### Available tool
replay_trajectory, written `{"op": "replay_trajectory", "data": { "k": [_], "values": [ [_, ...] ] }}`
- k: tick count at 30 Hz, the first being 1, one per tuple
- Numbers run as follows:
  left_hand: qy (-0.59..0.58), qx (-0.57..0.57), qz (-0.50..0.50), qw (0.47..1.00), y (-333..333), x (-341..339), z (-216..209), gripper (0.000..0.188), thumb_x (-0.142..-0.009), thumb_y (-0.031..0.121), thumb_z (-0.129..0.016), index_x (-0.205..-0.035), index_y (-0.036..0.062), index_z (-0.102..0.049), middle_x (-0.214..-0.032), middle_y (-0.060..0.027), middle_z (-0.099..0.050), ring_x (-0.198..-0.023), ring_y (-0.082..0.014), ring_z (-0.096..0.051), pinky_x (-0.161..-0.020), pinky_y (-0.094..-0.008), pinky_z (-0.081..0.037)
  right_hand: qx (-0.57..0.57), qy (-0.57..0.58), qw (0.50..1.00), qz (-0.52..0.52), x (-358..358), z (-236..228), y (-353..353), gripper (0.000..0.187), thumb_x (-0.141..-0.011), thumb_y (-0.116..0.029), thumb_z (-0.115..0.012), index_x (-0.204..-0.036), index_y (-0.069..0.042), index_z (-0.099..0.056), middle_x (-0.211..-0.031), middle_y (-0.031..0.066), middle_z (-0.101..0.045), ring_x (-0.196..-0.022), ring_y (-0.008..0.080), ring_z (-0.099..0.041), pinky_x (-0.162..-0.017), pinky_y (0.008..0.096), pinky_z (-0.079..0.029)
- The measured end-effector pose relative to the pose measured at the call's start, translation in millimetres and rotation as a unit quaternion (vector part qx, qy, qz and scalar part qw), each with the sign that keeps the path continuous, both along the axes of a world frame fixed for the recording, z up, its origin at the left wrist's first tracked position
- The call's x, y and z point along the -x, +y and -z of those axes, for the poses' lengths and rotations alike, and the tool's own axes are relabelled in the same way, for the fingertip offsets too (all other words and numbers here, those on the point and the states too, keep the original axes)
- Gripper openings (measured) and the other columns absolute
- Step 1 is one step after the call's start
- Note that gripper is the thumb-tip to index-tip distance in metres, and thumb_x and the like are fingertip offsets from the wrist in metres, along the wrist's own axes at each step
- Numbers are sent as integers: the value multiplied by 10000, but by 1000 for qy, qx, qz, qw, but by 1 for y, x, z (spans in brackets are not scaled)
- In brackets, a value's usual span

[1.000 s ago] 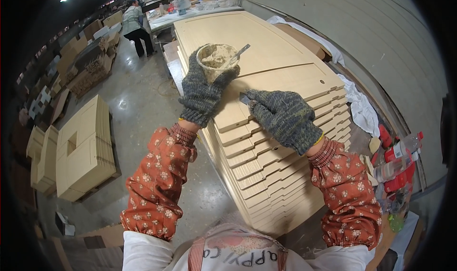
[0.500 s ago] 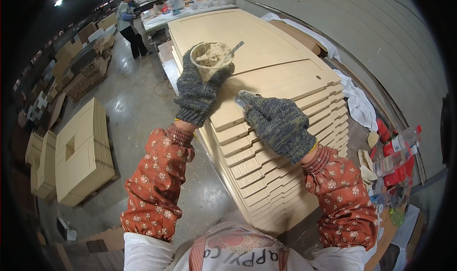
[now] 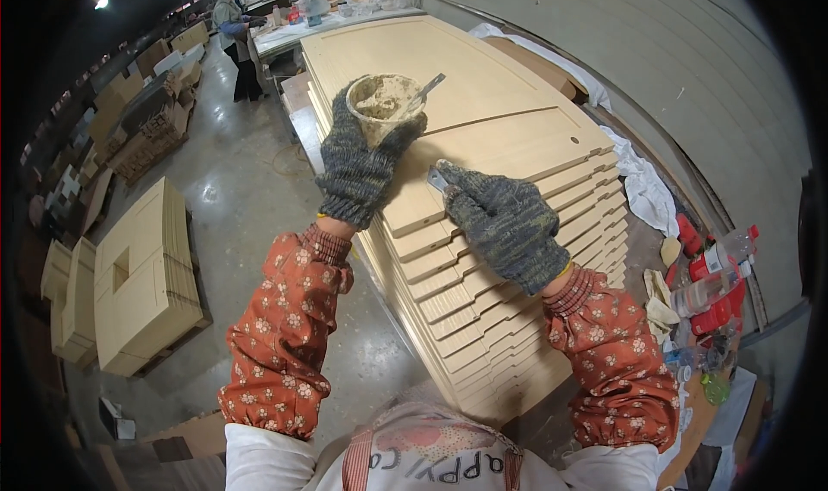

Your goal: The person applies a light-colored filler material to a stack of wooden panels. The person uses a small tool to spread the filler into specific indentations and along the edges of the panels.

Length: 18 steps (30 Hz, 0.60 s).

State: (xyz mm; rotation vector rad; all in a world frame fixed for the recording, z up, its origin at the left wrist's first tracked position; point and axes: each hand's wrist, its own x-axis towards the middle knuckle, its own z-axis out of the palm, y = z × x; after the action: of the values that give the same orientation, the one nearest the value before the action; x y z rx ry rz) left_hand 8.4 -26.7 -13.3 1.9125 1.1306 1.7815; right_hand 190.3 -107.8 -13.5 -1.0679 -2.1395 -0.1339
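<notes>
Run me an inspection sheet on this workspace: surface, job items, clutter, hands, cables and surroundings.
Surface: stack of pale panels, lower edges stepped.
Job's things: tub of pale paste, a metal tool leaning in it; small metal blade.
Clutter: plastic bottles and white cloth right of the stack.
Hands: both gloved; left hand grips the tub, right hand holds the blade.
Cables: nothing seen for certain.
Surroundings: another person beside a far table; second panel stack at left.

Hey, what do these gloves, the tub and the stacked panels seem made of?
Gloves: matte knitted yarn; the stitches show. Tub: probably plastic, thin and pale, finish unclear under smears. Stacked panels: likely wooden board, smooth, pale, with crisp edges.
</notes>
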Motion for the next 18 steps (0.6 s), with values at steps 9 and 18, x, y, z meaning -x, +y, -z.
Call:
{"op": "replay_trajectory", "data": {
  "k": [9, 18],
  "values": [
    [4, -33, 26, 999, 5, 1, 5, 695, -730, 416, -757, -1195, 1, -449, -1062, -142, -615, -975, -234, -611, -858, -330, -489, -12, -54, 998, -41, -14, -3, 9, 268, -881, -220, -575, -1111, -104, -648, -831, 113, -686, -721, 209, -666, -666, 320, -532],
    [-1, -22, 20, 1000, 2, -1, 1, 711, -721, 430, -759, -1202, 8, -448, -1049, -139, -621, -983, -239, -612, -850, -334, -495, -126, -48, 990, -43, -4, -10, 5, 273, -867, -253, -585, -1065, -79, -658, -803, 90, -683, -699, 188, -655, -649, 313, -529]
  ]
}}
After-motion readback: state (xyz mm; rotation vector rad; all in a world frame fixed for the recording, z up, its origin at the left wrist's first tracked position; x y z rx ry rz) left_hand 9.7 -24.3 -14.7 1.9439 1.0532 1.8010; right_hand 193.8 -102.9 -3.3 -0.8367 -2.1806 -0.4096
